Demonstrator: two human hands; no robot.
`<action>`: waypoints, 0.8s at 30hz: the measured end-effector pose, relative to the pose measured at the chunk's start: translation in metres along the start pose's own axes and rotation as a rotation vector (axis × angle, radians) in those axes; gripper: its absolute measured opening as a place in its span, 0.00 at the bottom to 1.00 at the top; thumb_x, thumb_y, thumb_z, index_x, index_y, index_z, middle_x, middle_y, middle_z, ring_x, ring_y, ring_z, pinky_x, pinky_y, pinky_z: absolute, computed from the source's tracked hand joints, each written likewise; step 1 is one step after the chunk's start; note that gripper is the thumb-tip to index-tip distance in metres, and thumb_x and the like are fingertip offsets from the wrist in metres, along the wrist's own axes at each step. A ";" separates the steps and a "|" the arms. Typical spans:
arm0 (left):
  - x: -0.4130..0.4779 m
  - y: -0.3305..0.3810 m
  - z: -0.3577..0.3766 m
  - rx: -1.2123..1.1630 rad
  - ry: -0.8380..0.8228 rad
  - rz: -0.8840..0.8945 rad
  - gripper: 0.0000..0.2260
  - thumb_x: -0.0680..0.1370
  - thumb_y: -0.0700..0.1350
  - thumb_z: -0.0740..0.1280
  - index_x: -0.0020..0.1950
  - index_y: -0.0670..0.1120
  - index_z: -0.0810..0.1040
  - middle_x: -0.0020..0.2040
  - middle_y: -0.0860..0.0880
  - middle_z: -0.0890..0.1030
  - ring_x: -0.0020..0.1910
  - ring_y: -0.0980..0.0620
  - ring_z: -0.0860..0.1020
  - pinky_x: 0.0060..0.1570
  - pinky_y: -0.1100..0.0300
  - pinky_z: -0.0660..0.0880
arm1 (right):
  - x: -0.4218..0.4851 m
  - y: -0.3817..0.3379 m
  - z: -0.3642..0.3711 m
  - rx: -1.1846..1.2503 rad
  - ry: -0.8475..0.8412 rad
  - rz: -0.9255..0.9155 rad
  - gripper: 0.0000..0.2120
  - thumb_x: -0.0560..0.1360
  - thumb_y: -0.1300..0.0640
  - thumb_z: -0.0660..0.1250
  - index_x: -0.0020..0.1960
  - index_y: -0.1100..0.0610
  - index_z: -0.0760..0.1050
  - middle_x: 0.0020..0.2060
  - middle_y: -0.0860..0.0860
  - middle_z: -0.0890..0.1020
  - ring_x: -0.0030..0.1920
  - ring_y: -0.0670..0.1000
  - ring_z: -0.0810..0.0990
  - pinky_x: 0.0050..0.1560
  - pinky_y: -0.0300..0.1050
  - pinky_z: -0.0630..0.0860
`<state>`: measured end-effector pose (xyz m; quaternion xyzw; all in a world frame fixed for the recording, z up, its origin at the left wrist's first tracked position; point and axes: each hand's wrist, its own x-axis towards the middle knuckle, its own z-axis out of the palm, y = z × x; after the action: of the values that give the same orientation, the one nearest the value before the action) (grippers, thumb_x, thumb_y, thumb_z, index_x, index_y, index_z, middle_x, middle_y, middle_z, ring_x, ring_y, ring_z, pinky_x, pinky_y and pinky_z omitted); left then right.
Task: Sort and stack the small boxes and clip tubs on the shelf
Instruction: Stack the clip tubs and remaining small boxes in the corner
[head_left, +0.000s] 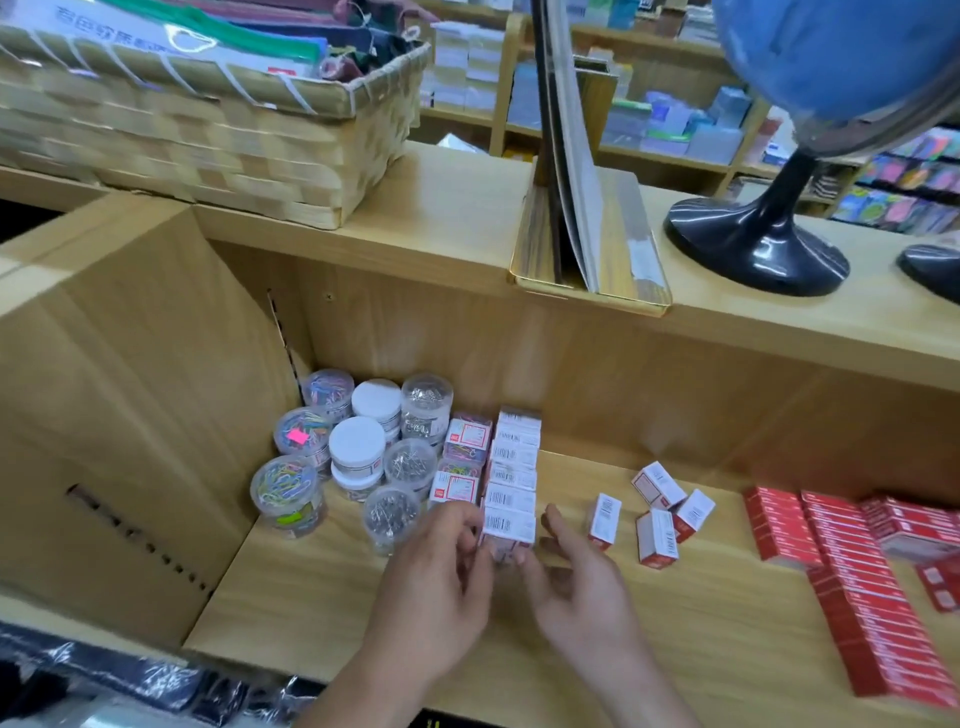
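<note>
Four loose boxes (658, 535) are lying unsorted on the shelf (675, 629), right of the row (514, 467); tubs (357, 447) are standing grouped left. Left hand (441, 577) is pinching the front box (509, 525), right hand (576, 592) fingers hovering apart beside it.

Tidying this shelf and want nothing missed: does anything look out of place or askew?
Yes. Four small red-and-white boxes lie loose on the shelf, right of the neat row of boxes, each turned a different way. The clip tubs stand grouped at the left.
</note>
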<state>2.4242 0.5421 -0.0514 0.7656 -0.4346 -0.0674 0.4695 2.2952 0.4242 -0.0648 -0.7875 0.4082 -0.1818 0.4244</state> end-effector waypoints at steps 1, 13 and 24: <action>-0.003 0.008 0.001 -0.024 -0.016 0.044 0.07 0.76 0.44 0.70 0.51 0.54 0.76 0.39 0.61 0.75 0.35 0.65 0.74 0.36 0.69 0.69 | -0.001 0.002 -0.010 0.019 0.046 -0.005 0.23 0.72 0.46 0.73 0.66 0.48 0.76 0.55 0.41 0.83 0.52 0.42 0.82 0.51 0.48 0.82; 0.026 0.056 0.112 0.316 -0.448 0.150 0.24 0.79 0.49 0.63 0.75 0.52 0.67 0.79 0.43 0.58 0.73 0.42 0.66 0.69 0.54 0.68 | 0.059 0.059 -0.125 -0.629 0.064 -0.044 0.34 0.70 0.30 0.56 0.69 0.48 0.74 0.72 0.56 0.71 0.74 0.62 0.63 0.71 0.57 0.66; -0.029 0.037 0.099 0.019 -0.150 0.074 0.14 0.75 0.46 0.73 0.59 0.57 0.80 0.51 0.60 0.78 0.47 0.60 0.80 0.46 0.60 0.78 | 0.020 0.087 -0.108 -0.410 0.065 -0.319 0.26 0.77 0.38 0.60 0.70 0.48 0.74 0.64 0.43 0.75 0.68 0.48 0.70 0.65 0.46 0.72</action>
<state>2.3339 0.4913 -0.0856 0.7462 -0.4971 -0.1033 0.4306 2.1964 0.3253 -0.0751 -0.9052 0.3207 -0.1852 0.2083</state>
